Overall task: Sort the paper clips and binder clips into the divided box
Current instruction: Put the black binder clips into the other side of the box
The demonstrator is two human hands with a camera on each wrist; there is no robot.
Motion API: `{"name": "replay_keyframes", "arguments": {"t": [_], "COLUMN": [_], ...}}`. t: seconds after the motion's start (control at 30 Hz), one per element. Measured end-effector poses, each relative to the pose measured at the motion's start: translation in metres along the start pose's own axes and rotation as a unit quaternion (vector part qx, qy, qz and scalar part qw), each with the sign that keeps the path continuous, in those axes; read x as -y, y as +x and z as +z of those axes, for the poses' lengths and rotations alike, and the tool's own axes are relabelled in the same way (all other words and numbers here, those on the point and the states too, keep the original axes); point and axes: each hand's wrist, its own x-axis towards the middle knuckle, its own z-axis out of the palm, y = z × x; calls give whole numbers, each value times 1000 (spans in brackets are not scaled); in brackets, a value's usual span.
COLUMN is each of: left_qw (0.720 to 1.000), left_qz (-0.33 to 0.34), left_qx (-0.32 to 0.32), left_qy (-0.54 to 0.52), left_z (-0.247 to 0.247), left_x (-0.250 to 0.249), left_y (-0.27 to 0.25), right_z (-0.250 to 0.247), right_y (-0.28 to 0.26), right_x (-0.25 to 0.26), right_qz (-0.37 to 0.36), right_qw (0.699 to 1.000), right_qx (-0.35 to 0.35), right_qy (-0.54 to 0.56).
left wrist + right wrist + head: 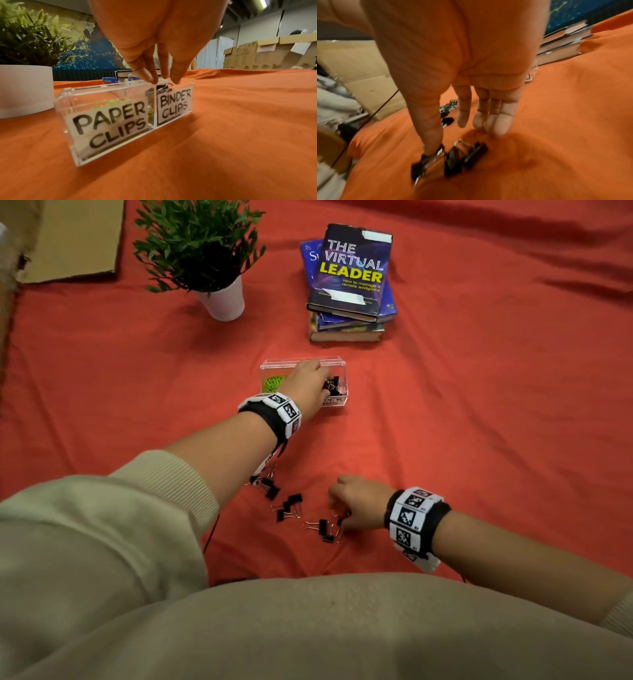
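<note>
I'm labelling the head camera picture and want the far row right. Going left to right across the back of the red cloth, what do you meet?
Flat brown cardboard sheet → green leafy plant in a white pot → stack of books topped by a dark hardcover titled The Virtual Leader.

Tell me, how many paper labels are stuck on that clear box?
2. The PAPER CLIPS label fronts the left compartment of the clear divided box; the BINDER CLIPS label fronts the right one, below the left hand. Other sides may hide more.
</note>
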Motion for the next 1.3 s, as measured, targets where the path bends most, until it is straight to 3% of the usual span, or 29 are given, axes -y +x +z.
{"name": "replay_keyframes", "arguments": {"t": [0.07, 0.13, 0.3, 0.37, 0.6, 0.83, 1.0, 1.2, 1.3], "left_qw": [1000, 999, 976, 964, 949, 969, 987, 989, 989], "left_qz": [18, 42, 94, 96, 104, 80, 17, -76, -91], "left_qx": [-24, -5, 198, 246, 284, 219, 159, 94, 76], "left_qy": [-6, -25, -5, 24, 86, 76, 32, -87, -89], "left_z": [2, 6, 27, 29, 43, 53, 64, 69, 71], "left_x": [-3, -6, 1, 4, 18, 18, 19, 16, 18], "left_y": [-18, -43, -109, -128, -162, -167, -165, -162, -163], "right_z": [13, 23, 30, 29, 28, 29, 30, 30, 30], "right_y": [-3, -5, -1, 1, 10, 9, 4, 5, 4], "right_x": [2, 3, -2, -6, -13, -8, -6, -8, -6], "right_qz": [-3, -10, -21, -14, -11, -14, 40, 54, 58], "right_qw": [999, 998, 997, 995, 984, 984, 976, 981, 984], "right_qx": [-2, -19, -68, -93, -176, -170, -181, -162, -148], "right_qy": [-36, -55, -40, -24, 27, 55, 116, 96, 76]}}
